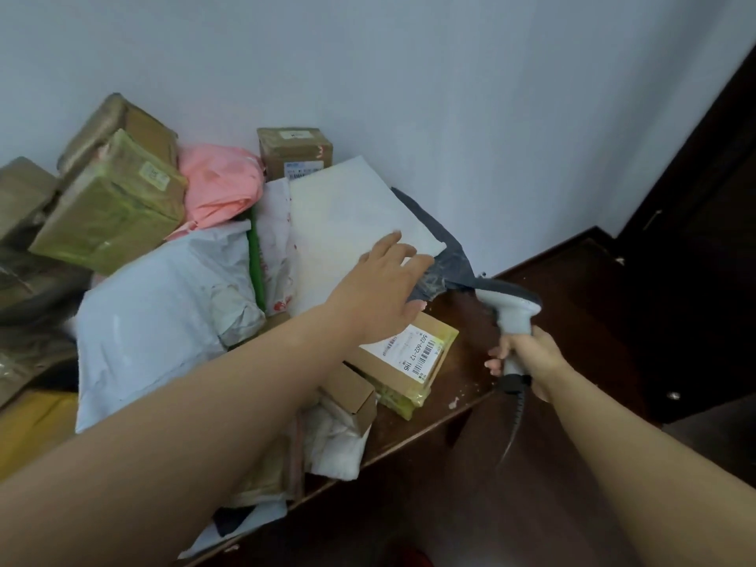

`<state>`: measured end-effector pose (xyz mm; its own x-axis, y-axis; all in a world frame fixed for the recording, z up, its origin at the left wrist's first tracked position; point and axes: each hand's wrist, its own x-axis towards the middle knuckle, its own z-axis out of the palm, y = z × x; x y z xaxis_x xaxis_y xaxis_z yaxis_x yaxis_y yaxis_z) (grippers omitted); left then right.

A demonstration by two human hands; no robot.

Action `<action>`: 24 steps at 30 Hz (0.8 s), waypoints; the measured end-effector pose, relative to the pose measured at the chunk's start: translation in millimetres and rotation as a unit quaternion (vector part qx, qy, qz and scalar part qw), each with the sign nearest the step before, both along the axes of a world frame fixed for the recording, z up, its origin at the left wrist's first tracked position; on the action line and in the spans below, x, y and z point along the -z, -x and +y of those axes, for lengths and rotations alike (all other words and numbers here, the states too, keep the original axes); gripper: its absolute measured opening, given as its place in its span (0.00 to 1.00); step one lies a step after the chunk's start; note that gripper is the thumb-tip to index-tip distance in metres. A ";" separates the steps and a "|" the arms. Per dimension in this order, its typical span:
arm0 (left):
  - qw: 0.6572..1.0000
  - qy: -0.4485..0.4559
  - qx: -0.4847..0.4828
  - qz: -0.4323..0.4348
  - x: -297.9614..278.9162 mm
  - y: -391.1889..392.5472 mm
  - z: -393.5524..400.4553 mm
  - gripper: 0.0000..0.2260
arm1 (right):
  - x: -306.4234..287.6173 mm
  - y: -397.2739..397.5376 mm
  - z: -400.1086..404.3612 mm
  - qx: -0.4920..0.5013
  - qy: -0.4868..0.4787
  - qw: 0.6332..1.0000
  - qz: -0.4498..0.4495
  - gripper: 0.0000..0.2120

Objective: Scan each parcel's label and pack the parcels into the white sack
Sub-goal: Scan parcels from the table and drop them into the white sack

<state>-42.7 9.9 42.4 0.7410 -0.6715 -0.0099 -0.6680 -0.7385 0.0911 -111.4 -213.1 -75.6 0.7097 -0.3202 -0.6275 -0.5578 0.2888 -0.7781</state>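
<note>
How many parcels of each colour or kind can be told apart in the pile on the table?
Brown cardboard boxes: 6
White or pale mailers: 3
Pink bag: 1
Grey bag: 1
Total: 11 told apart; more lie buried at the left and front edges, too hidden to count.

Head-worn view, looking down, close over table [470, 386]
</note>
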 end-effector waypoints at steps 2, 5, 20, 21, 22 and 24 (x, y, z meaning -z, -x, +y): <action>0.999 0.028 0.025 -0.020 -15.4 10.9 11.8 0.25 | -24.3 5.9 11.5 0.012 -0.013 0.998 -0.056 0.17; 0.995 0.062 0.044 -0.060 -43.6 31.0 42.4 0.25 | -66.8 12.4 45.6 -0.006 -0.031 0.991 -0.127 0.05; 0.960 0.093 -0.168 -0.204 -156.0 182.7 361.9 0.25 | -246.2 68.1 329.1 -0.269 -0.120 0.915 -0.277 0.06; 0.956 0.092 -0.194 -0.200 -158.1 193.7 384.7 0.26 | -250.6 68.2 349.0 -0.281 -0.125 0.912 -0.271 0.05; 0.951 0.093 -0.218 -0.199 -159.3 204.6 407.2 0.26 | -254.9 68.3 368.9 -0.292 -0.128 0.911 -0.263 0.03; 0.940 0.092 -0.261 -0.201 -160.9 225.0 448.7 0.26 | -262.0 67.5 406.9 -0.309 -0.122 0.912 -0.240 0.04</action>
